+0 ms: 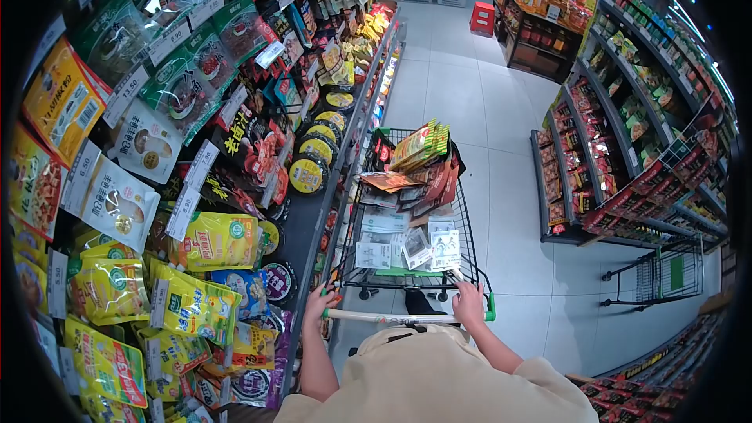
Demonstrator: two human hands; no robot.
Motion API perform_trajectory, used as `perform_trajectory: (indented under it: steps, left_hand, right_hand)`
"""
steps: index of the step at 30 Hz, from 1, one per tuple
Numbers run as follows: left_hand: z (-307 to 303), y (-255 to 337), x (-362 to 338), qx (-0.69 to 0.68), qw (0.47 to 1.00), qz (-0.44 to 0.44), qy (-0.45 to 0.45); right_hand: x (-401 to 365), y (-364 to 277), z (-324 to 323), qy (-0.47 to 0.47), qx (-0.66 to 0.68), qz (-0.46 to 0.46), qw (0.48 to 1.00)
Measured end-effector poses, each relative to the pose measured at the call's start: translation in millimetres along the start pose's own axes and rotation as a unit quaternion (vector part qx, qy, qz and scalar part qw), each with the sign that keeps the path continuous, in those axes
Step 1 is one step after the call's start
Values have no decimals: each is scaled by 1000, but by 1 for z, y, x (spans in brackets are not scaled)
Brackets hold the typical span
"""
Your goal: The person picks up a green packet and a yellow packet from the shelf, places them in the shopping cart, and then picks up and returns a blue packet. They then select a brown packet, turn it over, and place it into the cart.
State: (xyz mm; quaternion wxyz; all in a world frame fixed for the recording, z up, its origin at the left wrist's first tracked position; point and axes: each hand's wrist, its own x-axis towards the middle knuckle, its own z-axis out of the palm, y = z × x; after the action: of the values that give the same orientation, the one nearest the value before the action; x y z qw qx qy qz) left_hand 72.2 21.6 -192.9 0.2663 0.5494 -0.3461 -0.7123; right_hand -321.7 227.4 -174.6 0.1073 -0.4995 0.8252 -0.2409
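Note:
A shopping cart (pixel 478 262) with a black wire basket stands in front of me. My left hand (pixel 317 304) is closed around the left end of its pale handle (pixel 392 316), by the green end piece. At the other end, my right hand (pixel 470 304) grips the handle, a finger reaching forward toward the basket rim. Inside the cart lie several white packets (pixel 446 249) near me. Yellow-green packets (pixel 421 145) and red-brown packets (pixel 442 188) are piled farther forward. Much of the basket floor is covered by these packets.
Shelves of hanging bags (pixel 188 298) with price tags run close along my left. A tiled aisle (pixel 462 94) leads ahead, with a red stool (pixel 482 19) at its far end. To the right are a shelf unit (pixel 603 149) and another cart (pixel 658 274).

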Motion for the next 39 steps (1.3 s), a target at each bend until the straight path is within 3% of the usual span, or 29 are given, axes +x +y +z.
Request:
perform_trajectory:
  steps: [39]
  left_hand:
    - [7,-9,1,-9,1000,13,8]
  right_hand:
    - [8,10,-4,-11,2,0,1000]
